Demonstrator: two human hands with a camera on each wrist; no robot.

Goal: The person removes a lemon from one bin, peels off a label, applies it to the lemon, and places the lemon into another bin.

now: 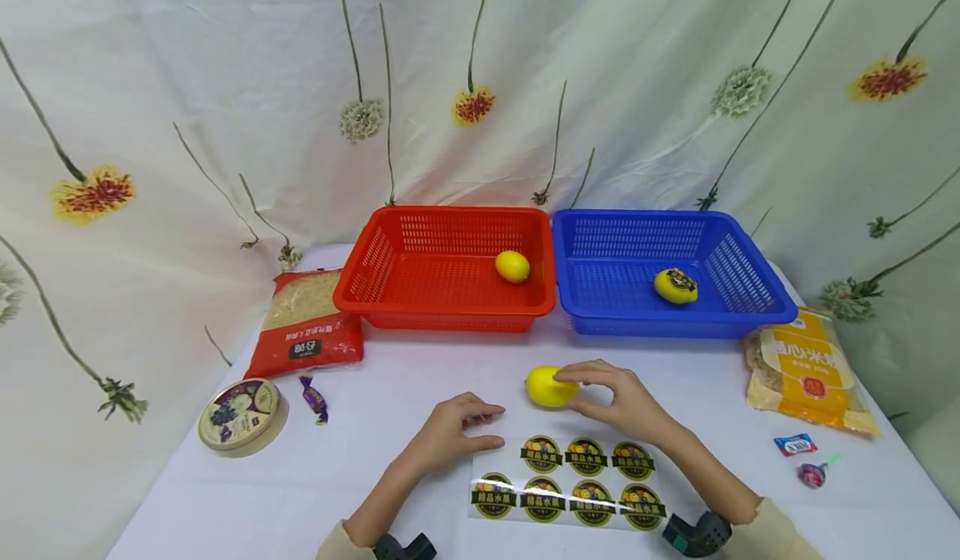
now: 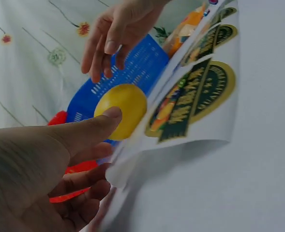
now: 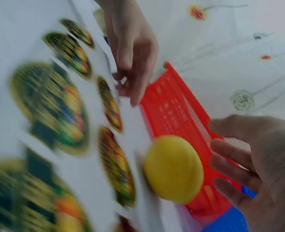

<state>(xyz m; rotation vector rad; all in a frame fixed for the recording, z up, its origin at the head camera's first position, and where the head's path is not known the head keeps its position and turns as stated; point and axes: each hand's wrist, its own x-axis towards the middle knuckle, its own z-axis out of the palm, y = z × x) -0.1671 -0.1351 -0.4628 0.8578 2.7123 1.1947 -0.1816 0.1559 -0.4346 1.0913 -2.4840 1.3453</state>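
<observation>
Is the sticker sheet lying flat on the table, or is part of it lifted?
Partly lifted: the left hand pinches the sticker sheet at its near-left corner, which curls up off the table.
</observation>
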